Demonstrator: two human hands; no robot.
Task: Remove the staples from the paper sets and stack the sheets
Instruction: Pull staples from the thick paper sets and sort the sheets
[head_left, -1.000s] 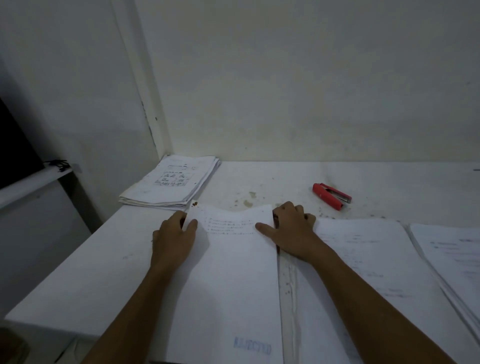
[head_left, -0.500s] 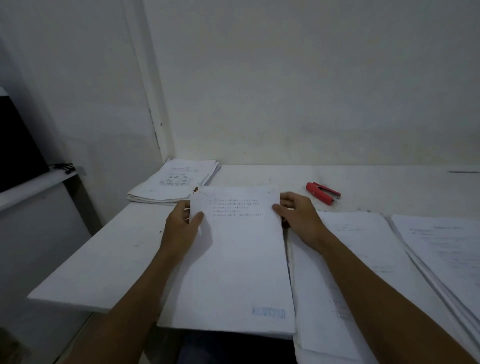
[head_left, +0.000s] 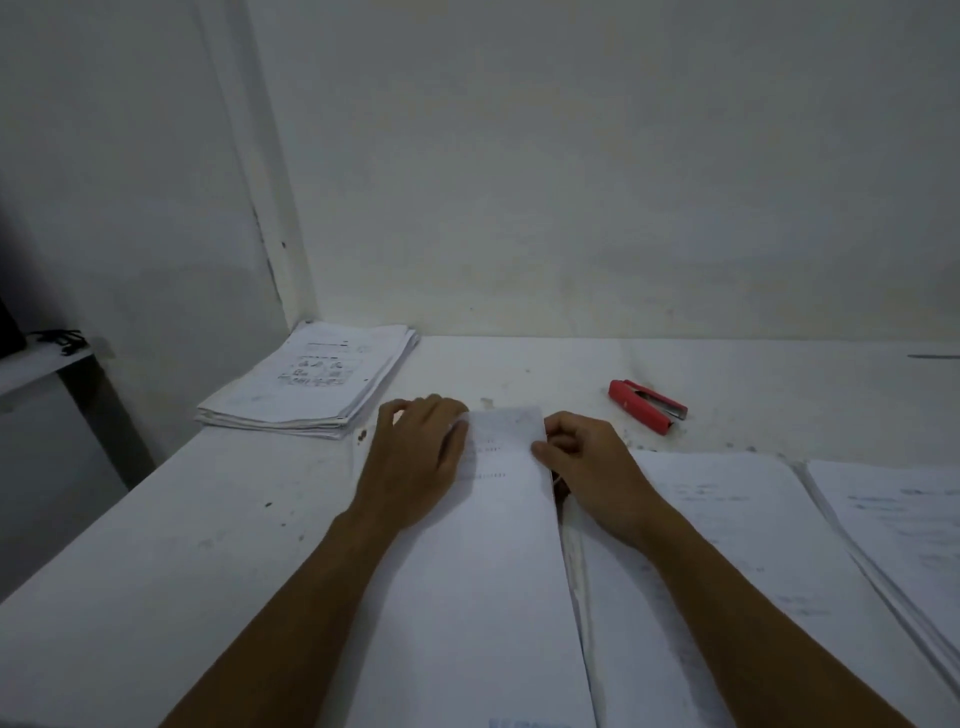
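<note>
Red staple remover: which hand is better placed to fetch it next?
Right. The right hand lies on the same side as the red staple remover, while the left hand rests on the paper set's far-left corner.

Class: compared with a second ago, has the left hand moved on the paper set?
Yes. The left hand has slid rightward over the paper set, away from the corner stack.
</note>
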